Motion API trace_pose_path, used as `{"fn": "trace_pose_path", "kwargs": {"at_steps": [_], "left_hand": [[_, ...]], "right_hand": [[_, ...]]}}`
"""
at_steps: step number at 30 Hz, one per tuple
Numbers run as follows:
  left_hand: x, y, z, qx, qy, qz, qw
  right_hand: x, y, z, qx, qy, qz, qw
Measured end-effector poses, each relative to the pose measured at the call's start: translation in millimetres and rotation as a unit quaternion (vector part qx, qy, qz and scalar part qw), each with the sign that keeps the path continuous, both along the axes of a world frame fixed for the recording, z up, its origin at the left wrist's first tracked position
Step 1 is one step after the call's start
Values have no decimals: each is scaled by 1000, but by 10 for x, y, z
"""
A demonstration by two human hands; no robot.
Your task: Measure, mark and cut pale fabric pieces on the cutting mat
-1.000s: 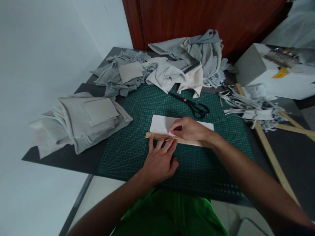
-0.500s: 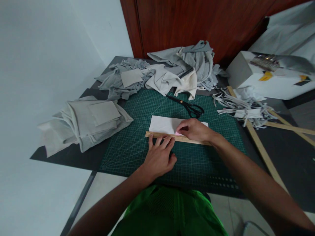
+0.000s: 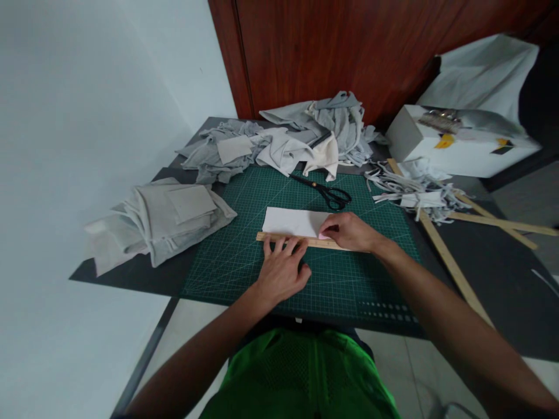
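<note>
My left hand (image 3: 283, 272) lies with fingers spread, its fingertips pressing on a wooden ruler (image 3: 260, 237). The ruler runs along the near edge of a white strip of fabric (image 3: 290, 221) on a green cutting mat (image 3: 227, 256). My right hand (image 3: 351, 231) is closed in a pinch on a small pink piece of tailor's chalk (image 3: 322, 236), held against the ruler's far edge over the fabric. The right hand covers the strip's right end. Just beyond the strip, black-handled scissors (image 3: 334, 198) rest on the mat.
Folded pale fabric (image 3: 174, 215) is stacked at the left. Crumpled grey and white cloth (image 3: 283, 148) fills the back of the table. To the right are wooden strips (image 3: 449, 262), a bundle of cut fabric strips (image 3: 421, 192) and a white box (image 3: 471, 157).
My right hand has slid to the right along the ruler with the chalk. My left hand stays pressed on the ruler, and the camera view has shifted slightly.
</note>
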State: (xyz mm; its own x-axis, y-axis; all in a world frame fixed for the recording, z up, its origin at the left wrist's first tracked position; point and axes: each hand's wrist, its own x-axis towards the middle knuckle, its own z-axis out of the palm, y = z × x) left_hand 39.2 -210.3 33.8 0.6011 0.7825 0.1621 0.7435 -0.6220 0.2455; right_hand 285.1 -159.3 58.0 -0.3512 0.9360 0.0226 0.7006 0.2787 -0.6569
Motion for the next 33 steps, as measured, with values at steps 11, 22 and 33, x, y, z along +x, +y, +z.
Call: {"fn": "trace_pose_path", "kwargs": {"at_steps": [11, 22, 33], "left_hand": [[-12, 77, -6, -1, -2, -46, 999], [-93, 255, -50, 18, 19, -100, 995], [-9, 183, -36, 47, 28, -74, 996]], "right_hand": [[-475, 127, -149, 88, 38, 1, 995], [-394, 91, -231, 96, 32, 15, 995], [-118, -89, -195, 112, -34, -27, 993]]}}
